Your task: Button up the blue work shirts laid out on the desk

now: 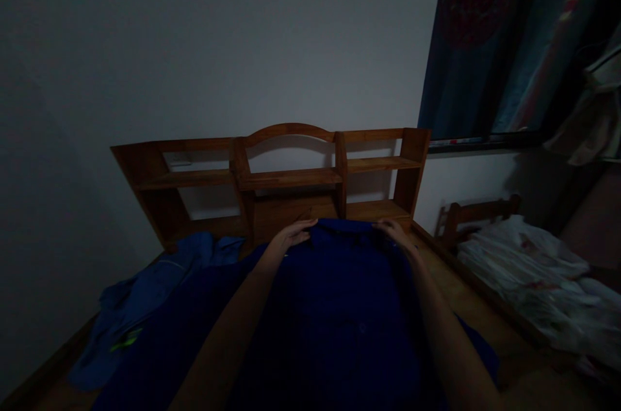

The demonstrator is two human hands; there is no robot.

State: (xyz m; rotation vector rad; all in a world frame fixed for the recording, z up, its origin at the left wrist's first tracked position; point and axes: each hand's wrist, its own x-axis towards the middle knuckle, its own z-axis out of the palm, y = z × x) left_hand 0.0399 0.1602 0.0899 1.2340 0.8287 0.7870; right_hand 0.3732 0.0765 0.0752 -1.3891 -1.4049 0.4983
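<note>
Dark-blue buttoned cloth garment (344, 294) before the brown wooden shelf unit (291, 178) looks light, limp; left hand (294, 234) and right hand (395, 233) grip its collar (345, 225) near both ends, likely best hold.

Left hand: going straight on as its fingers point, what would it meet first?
The left hand would first meet the dark blue collar, which it touches now; beyond, perhaps the wooden shelf unit, though depth is unclear.

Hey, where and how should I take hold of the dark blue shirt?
Probably by both ends of its far edge, coming from left and right: the shirt is spread out, and that edge runs straight between your left hand and right hand.
</note>
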